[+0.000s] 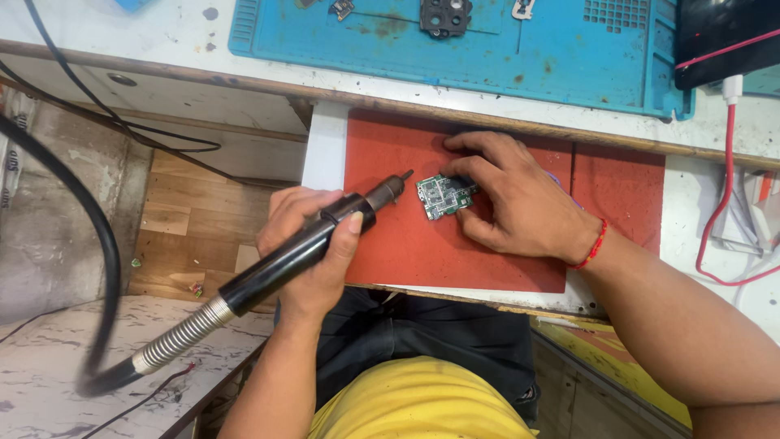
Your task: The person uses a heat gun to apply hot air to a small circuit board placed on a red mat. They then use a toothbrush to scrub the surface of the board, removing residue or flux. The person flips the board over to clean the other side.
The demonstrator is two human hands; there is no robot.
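My left hand [307, 244] grips a black hot-air wand [325, 233] with a metal nozzle that points up and right, a short gap from a small green circuit board [436, 196]. A coiled metal sleeve and a thick black hose trail from the wand toward the lower left. The board lies on a red mat [390, 244]. My right hand [508, 195] rests on the mat, its fingertips pinning the board's right side. A red thread bracelet circles that wrist.
A blue work mat [569, 49] with small metal parts lies on the bench behind. A red cable [725, 179] hangs at the right beside a black device. A marbled white surface [49, 366] sits at the lower left, with black cables above it.
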